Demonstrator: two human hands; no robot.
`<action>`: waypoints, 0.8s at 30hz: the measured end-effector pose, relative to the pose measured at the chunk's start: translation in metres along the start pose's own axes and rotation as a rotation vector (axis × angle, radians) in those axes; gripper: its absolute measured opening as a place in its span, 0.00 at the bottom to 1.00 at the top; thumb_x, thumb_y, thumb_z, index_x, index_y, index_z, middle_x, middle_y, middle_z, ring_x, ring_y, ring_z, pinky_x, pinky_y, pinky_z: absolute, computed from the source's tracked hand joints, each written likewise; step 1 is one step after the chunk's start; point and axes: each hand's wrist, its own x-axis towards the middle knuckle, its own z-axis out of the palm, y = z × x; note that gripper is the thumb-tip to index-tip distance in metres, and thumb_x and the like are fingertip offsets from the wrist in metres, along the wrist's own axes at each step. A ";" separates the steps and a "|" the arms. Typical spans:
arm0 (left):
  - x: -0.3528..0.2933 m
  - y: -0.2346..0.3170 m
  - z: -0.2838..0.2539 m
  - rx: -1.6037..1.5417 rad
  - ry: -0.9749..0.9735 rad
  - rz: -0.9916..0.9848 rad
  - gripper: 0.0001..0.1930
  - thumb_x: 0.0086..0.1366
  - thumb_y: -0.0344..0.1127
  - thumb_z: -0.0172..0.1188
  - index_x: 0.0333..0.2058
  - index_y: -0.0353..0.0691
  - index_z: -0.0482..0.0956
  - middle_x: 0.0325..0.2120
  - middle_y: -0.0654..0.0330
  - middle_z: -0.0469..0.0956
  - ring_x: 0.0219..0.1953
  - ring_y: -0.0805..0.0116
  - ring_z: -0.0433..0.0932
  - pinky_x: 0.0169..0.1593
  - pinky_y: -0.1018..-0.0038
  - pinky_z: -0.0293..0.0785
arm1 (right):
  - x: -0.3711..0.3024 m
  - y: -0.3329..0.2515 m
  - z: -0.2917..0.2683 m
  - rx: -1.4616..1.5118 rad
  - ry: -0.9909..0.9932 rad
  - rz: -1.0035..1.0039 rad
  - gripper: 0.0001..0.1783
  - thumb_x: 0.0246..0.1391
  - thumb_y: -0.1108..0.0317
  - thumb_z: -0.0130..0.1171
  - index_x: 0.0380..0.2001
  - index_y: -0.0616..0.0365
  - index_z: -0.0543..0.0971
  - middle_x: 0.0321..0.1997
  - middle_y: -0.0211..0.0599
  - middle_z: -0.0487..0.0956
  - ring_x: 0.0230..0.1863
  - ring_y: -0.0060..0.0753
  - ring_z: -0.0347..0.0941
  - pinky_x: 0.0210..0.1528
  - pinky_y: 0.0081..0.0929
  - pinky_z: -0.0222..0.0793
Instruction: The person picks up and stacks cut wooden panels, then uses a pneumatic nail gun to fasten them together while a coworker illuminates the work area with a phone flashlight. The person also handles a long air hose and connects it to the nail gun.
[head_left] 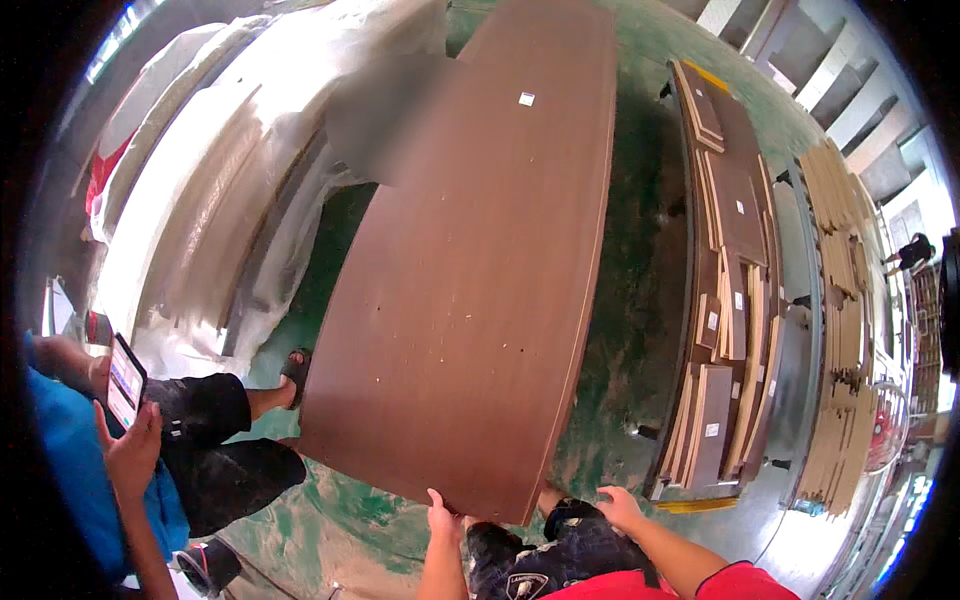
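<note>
A long brown wooden panel [480,250] stretches away from me, with a small white label near its far end. My left hand [444,515] grips the panel's near edge, thumb at the top and the other fingers mostly hidden behind the edge. My right hand [622,508] is off the panel, just right of its near corner and over my dark shorts. Its visible fingers look loosely apart, with nothing seen in them.
At the left, a person in a blue top holds a phone [126,382] beside the panel. Plastic-wrapped stacks [200,190] stand beyond. Rightward, a cart [725,200] carries brown boards, and stacked tan strips [840,300] lie further right. A black bucket [210,566] sits lower left.
</note>
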 end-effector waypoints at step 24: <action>-0.100 -0.036 -0.105 0.717 0.133 0.199 0.19 0.65 0.48 0.58 0.40 0.34 0.75 0.30 0.58 0.80 0.26 0.71 0.78 0.34 0.71 0.75 | 0.030 0.028 -0.088 0.300 -0.196 0.118 0.16 0.53 0.69 0.59 0.45 0.60 0.78 0.33 0.31 0.77 0.29 0.23 0.72 0.27 0.23 0.68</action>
